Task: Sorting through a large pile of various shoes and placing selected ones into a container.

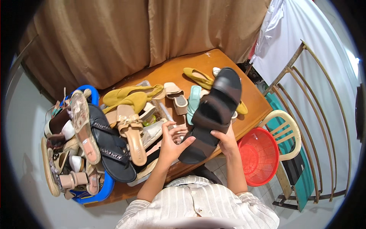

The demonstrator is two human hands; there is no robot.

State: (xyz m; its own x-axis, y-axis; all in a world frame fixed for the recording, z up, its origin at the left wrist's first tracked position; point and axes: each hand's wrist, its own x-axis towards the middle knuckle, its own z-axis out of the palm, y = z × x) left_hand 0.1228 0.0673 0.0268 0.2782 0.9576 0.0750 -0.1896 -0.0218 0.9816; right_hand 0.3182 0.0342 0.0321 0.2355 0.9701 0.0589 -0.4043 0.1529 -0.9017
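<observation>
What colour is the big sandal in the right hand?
Black; the sandal shows best in the head view.

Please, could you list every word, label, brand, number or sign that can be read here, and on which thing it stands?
No text can be read clearly.
Patterned sandal with pink insole: small dark mark at the heel, too blurred to read.
Tan sandal: faint mark at the heel, too small to read.
Black two-strap sandal in the right hand: no readable text.

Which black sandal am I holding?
The wide-strapped sandal, held up in your right hand; the black footwear at left has narrower, decorated straps.
</observation>
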